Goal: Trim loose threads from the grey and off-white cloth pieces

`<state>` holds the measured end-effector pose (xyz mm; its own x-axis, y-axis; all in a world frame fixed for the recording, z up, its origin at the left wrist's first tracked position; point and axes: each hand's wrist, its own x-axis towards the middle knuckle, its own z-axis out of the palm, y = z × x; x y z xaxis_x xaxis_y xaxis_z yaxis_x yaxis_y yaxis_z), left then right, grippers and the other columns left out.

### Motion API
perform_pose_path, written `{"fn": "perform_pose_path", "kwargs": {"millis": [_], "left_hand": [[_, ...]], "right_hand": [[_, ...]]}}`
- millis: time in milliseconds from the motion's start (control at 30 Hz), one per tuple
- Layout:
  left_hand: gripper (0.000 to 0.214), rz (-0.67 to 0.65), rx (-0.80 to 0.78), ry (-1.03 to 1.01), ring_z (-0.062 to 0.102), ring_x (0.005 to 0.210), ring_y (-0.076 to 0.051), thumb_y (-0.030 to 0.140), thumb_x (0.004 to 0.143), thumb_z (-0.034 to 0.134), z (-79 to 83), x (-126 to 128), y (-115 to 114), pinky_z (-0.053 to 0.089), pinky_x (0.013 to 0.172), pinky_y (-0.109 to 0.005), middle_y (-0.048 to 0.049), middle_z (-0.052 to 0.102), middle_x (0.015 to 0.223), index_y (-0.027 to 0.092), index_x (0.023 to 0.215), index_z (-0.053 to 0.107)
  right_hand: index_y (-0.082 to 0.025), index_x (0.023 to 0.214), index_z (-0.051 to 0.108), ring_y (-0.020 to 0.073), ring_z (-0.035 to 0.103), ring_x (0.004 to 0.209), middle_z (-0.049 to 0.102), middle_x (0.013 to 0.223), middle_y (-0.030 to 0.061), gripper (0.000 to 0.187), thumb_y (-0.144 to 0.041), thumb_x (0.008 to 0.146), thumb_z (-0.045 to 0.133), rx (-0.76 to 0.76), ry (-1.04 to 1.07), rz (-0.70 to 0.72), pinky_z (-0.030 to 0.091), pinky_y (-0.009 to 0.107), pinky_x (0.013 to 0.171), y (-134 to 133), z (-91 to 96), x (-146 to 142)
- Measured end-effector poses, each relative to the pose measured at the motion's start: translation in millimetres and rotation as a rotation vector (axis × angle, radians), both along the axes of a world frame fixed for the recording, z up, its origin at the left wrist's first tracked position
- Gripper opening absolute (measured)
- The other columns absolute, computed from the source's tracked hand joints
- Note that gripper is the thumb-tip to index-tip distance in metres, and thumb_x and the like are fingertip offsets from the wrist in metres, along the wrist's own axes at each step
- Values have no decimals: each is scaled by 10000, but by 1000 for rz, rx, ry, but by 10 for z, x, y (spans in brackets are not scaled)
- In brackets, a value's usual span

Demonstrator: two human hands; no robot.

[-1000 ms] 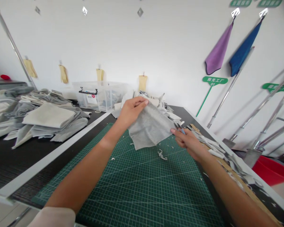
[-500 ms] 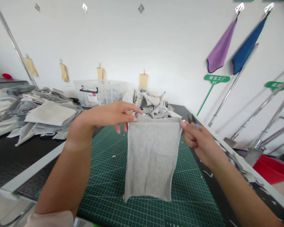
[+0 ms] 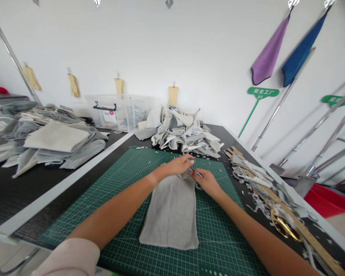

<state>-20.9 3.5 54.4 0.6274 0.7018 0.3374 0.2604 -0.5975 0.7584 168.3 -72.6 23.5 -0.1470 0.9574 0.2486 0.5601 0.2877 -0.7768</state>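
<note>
A grey knit cloth lies flat on the green cutting mat, its upper end bunched. My left hand rests at that upper end, pinching the cloth between its fingers. Close beside it, my right hand grips a small pair of snips with a blue handle, the tips pointing at the cloth's top edge. Both hands hide the cloth's top edge in part. Small pale scraps lie along the far part of the mat.
A heap of grey fabric scraps sits beyond the mat. Folded grey cloths lie on the left table. On the right are cloth strips, a wooden ruler and gold-handled scissors. A clear plastic box stands behind.
The cloth held up between my hands has come down and now lies flat on the mat. Both hands have lowered onto its upper end, and the view has tilted slightly.
</note>
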Motion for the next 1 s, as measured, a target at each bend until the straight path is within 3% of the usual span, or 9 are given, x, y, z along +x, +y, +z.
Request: {"fn": "perform_pose_path", "kwargs": {"millis": [100,233,400,533,1000], "left_hand": [[427,44,-68,-124,635,1061,-193,441,1006,367,-314,100,43,459,993,-311,-69,709,1116,199,1154,686],[374,21,-160,-216,639,1077,-213,417,969,470,-480,56,127,457,999,-331,-85,722,1119,171,1070,733],[327,8,-108,-131,663,974,-210,426,886,622,-541,60,103,490,940,-333,-69,747,1019,165,1031,755],[285,51,-60,-136,662,943,-207,391,880,634,-563,88,48,498,922,-329,-64,749,982,161,997,755],[240,5,-62,-228,663,967,-197,346,886,638,-476,59,33,485,922,-308,-75,745,1001,153,982,742]], "right_hand": [[-203,698,573,149,463,673,503,662,-19,413,-534,932,496,44,-24,-70,332,247,624,7,-36,44],[-204,706,578,155,460,654,517,655,-16,414,-547,925,502,51,-9,-184,325,255,603,1,-60,66],[-215,837,671,182,527,701,613,724,0,357,-523,917,511,75,-21,-255,357,264,638,8,-91,72],[-231,926,703,207,563,716,671,775,16,333,-520,892,542,90,-47,-323,372,280,656,0,-100,80],[-244,912,687,209,602,735,695,805,16,286,-473,906,515,77,-98,-308,381,288,678,-20,-99,50]]}}
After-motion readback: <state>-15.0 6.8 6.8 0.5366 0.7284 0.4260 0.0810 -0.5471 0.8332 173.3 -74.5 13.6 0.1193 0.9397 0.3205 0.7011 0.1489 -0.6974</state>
